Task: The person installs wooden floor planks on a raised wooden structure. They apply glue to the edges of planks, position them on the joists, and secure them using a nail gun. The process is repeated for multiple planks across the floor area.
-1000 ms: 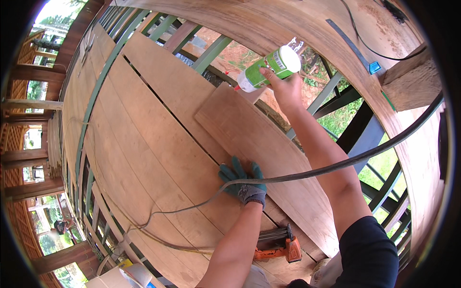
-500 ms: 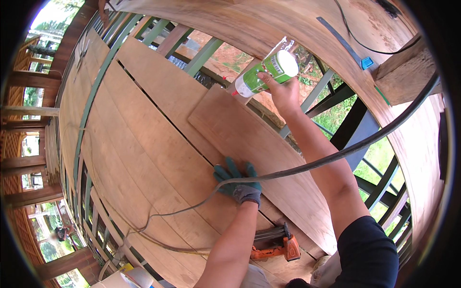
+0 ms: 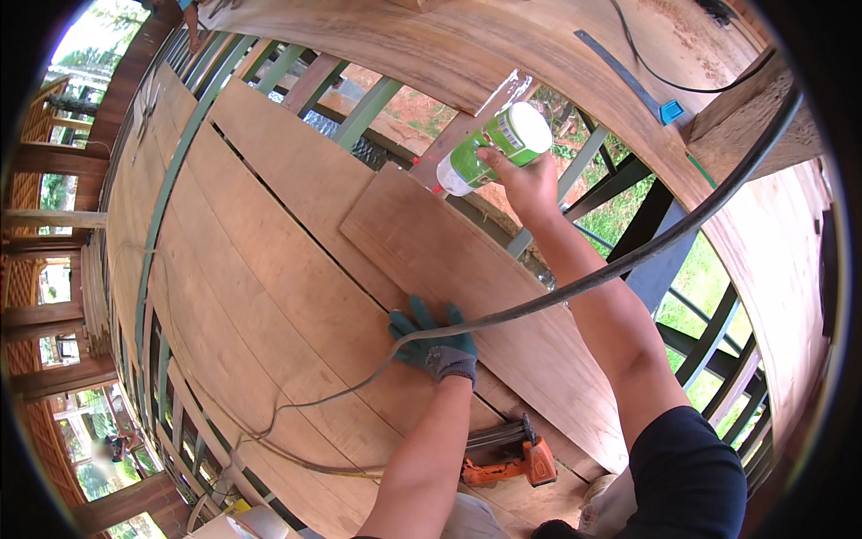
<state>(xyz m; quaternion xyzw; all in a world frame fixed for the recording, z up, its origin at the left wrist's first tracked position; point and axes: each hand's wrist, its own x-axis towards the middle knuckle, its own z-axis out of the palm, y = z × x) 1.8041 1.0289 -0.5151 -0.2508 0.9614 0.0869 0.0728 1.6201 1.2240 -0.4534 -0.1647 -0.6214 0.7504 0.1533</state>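
Observation:
My right hand (image 3: 525,184), bare, grips a green and white glue bottle (image 3: 489,153) tipped over, its red nozzle pointing down and left. The bottle hangs above a wooden joist (image 3: 453,133), beyond the far end of a loose brown plank (image 3: 431,242). White glue (image 3: 510,90) streaks the joist's far part. My left hand (image 3: 435,341), in a teal and grey glove, rests with fingers spread on the boards beside that plank's left edge. A dark cable (image 3: 575,287) crosses in front of the glove and my right forearm.
An orange nail gun (image 3: 512,463) lies near my knees. Open gaps between green metal beams (image 3: 368,112) show ground and grass below. A metal square with a blue handle (image 3: 671,111) lies on the far-right boards, near a thick wooden post (image 3: 754,126). Another person's leg (image 3: 191,27) shows far left.
The bottle in my right hand has shifted slightly nearer along the joist. My left hand stays flat on the boards. The view has moved a little, and the other person's leg shows more.

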